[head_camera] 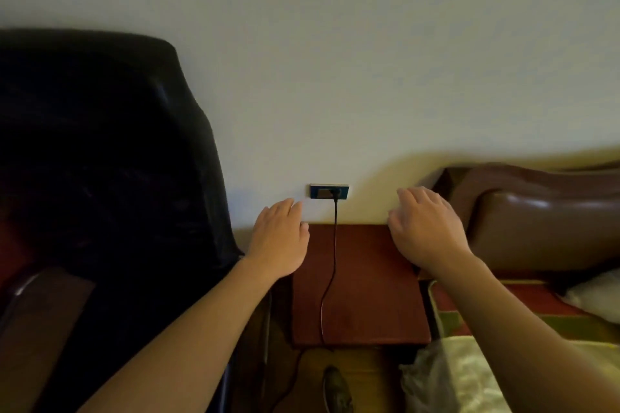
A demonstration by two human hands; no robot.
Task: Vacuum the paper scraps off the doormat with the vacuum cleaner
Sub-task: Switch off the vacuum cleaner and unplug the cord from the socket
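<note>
Head view: left hand (280, 238) and right hand (426, 228) hover empty, fingers loosely spread, flanking the wall socket (322, 191). A black cord (330, 275), presumably the vacuum's supply, is plugged in. The vacuum cleaner and doormat are out of view.

Tally: 2 hands, my left hand (278, 238) and right hand (426, 228); 1 wall socket (329, 191); 1 cord (336, 228); 1 table (369, 295); 1 chair (100, 161); 1 headboard (536, 211).
</note>
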